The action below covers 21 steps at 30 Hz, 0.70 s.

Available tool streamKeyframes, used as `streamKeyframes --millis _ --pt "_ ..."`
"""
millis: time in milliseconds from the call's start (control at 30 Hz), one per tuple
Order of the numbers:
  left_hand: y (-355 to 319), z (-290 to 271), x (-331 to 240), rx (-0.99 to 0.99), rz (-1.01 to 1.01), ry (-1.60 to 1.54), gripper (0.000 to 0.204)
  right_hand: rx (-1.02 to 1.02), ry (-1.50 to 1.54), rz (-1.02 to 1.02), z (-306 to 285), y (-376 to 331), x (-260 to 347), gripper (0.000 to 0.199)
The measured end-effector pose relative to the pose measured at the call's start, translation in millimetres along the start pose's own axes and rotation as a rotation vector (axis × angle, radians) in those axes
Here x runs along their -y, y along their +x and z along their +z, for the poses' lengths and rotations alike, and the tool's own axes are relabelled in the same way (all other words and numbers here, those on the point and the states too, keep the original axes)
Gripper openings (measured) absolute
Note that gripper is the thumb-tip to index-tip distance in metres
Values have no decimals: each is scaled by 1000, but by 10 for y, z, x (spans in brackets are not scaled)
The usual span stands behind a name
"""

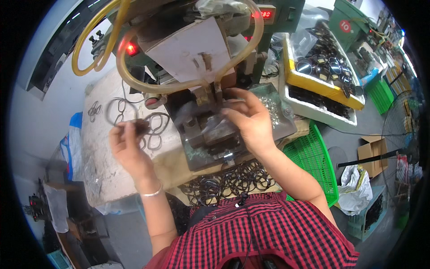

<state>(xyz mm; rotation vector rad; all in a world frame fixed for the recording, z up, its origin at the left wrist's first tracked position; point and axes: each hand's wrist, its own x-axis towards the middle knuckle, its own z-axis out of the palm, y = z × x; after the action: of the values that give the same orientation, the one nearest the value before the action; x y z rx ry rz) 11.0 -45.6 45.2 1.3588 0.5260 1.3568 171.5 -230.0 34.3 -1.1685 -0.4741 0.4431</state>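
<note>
My left hand (131,152) is raised over the left side of the table, its thumb and fingers closed around a dark, motion-blurred piece (142,127). Black eyeglass frames (155,124) lie on the table just beside it. My right hand (255,123) reaches in at the bench machine's metal tooling (208,130), with thumb and fingers bent together. Whatever is between those fingertips is too small and blurred to name. On the machine's plate, right of that hand, small shiny metal parts (270,107) are scattered. A pile of black frames (228,181) lies between the machine and my body.
Yellowish hoses (163,88) loop above the tooling around a white board (190,51). Foam boxes (320,92) on the right hold many dark lenses or glasses. A green plastic basket (313,157) stands by my right forearm, near a black fan (380,158).
</note>
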Motion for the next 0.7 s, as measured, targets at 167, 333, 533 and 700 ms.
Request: streamKeyframes --millis 167,333,533,700 --pt "-162 74 -644 99 270 -155 7 21 122 32 150 -91 134 42" --pt "-561 458 -607 416 212 78 19 141 -53 -93 -67 -149 204 38" --pt "-468 862 -412 534 107 88 11 -176 -1471 -346 -966 240 -405 26" --pt "-445 965 -384 525 112 104 11 -210 -1371 -423 -1233 211 -611 18"
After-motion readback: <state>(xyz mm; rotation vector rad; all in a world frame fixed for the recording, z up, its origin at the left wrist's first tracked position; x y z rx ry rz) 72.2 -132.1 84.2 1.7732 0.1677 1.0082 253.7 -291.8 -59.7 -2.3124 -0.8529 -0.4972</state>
